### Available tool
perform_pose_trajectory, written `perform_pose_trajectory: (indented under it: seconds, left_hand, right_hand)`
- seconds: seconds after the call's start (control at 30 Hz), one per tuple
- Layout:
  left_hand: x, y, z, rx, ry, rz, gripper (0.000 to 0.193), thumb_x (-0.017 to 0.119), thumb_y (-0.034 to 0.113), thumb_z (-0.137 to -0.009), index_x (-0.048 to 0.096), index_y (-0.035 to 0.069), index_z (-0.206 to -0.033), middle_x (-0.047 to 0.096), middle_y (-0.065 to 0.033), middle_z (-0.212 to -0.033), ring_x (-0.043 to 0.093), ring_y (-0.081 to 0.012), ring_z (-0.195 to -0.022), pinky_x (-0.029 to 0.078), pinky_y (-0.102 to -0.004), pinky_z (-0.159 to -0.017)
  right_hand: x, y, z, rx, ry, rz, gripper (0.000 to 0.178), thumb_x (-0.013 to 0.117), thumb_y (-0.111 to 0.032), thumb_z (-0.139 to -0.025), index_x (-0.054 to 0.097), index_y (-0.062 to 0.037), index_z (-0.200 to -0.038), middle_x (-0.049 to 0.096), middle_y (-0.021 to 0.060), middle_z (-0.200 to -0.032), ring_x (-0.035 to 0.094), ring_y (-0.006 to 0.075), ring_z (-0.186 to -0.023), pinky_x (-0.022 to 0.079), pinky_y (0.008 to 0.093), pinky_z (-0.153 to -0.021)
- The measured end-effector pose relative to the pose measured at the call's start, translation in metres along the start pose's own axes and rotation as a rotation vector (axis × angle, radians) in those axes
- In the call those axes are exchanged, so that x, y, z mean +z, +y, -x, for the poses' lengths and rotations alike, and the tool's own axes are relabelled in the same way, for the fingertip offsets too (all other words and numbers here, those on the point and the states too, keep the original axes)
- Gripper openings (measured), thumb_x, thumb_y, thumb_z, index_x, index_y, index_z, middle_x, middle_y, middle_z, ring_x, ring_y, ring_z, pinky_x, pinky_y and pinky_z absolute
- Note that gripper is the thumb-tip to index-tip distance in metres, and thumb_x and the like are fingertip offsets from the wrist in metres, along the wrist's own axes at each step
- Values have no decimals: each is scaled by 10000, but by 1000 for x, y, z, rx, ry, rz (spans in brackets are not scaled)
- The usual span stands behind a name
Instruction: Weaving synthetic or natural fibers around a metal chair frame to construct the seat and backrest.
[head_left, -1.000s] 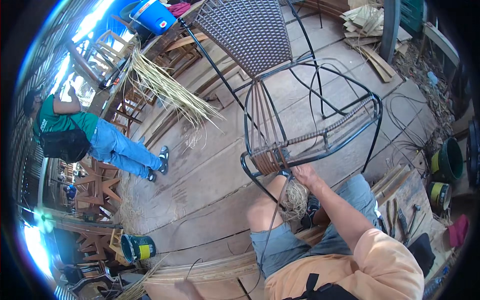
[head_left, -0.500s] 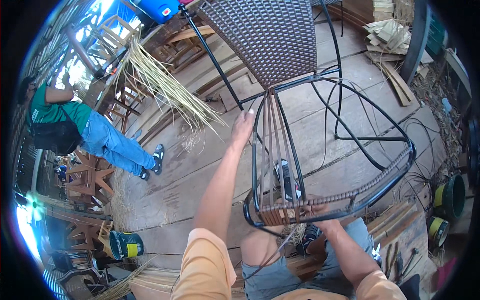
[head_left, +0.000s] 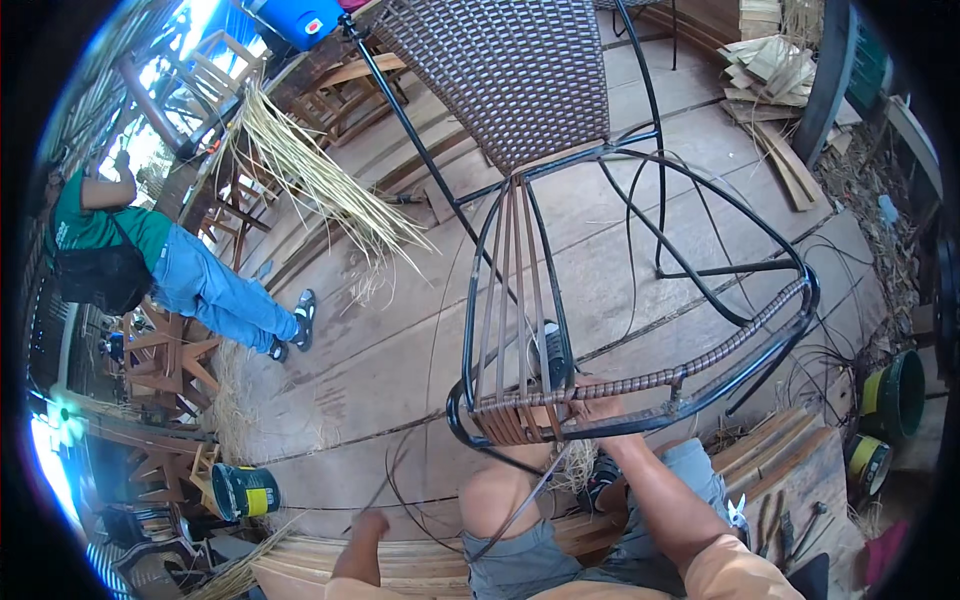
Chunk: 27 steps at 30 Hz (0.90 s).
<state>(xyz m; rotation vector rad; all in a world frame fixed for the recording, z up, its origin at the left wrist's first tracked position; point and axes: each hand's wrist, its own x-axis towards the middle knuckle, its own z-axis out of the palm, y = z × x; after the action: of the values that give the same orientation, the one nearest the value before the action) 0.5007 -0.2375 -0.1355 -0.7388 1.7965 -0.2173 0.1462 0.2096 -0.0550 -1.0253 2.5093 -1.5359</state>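
Observation:
A metal chair frame stands before me, its backrest woven in dark brown strips. Several brown strips run lengthwise across the left of the seat, wrapped side by side over the front rail. At that rail, beside the wrapped strips, my right hand is closed around it, fingers partly hidden. My left hand is low on the left, away from the chair, above wooden planks. It is blurred, so its grip is unclear. A loose brown strand loops near it, and another hangs across my knee.
On the left stands a person in a green shirt, beside a bundle of pale strips. Dark buckets are at the left and right. Wooden planks lie near me; tools rest at the right.
My left hand has left the rear of the seat and come down toward me at the lower left. A loose strand now loops there. The chair appears shifted slightly left in view.

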Motion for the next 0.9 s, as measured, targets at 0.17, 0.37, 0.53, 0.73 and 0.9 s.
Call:
perform_pose_trajectory:
  seconds: [0.17,0.37,0.53,0.73,0.9]
  left_hand:
    - [25,13,12,249,24,151,452,497,365,-810,570,49,-1124,521,-175,-1197,504,-328,-1096,392,-421,-923]
    - [-310,176,97,640,1062,949,434,485,292,-877,470,-25,-1173,485,-251,-1152,451,-381,-1087,364,-420,-910]
    - [-465,257,103,1112,1181,1189,410,455,351,-888,549,-48,-907,602,-169,-860,563,-333,-845,421,-381,-776]
    - [-431,274,87,1039,1115,1331,424,481,366,-873,539,-28,-728,467,-77,-549,446,-161,-515,375,-351,-511]
    - [-145,141,-2,522,644,628,386,372,329,-891,567,23,-1021,577,-224,-1018,532,-396,-972,408,-471,-837]
  right_hand:
    - [21,9,9,30,-17,88,119,492,-152,-807,480,-59,-734,478,105,-668,530,251,-663,411,364,-590]
    - [9,2,16,131,121,-45,400,425,-373,-907,483,-18,-731,441,113,-591,477,211,-560,383,381,-532]
    - [21,9,18,348,-49,-335,119,504,-167,-819,534,-54,-796,544,145,-677,557,314,-640,431,382,-551]
    - [6,4,-5,267,41,-175,345,438,-330,-880,555,-30,-755,528,150,-626,547,273,-570,432,354,-527]
    - [5,7,-10,348,49,-220,329,432,-288,-905,531,-13,-755,528,164,-638,544,340,-607,422,404,-551]
